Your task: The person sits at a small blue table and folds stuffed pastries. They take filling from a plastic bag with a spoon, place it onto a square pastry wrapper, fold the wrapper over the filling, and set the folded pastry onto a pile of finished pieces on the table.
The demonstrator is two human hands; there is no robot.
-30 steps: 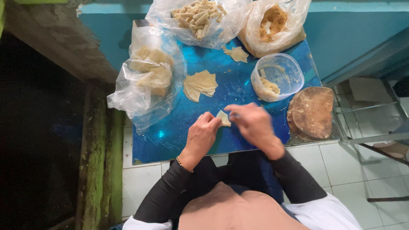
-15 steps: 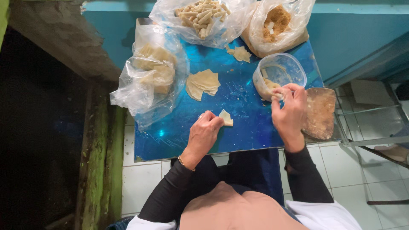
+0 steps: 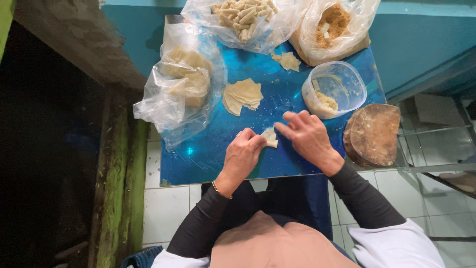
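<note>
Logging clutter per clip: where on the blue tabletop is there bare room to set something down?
Bare blue tabletop lies at the near left corner, between the clear plastic bag of wrappers and the left hand. A smaller patch sits between the loose stack of pale dough wrappers and the clear plastic tub. The far edge is crowded with bags.
</note>
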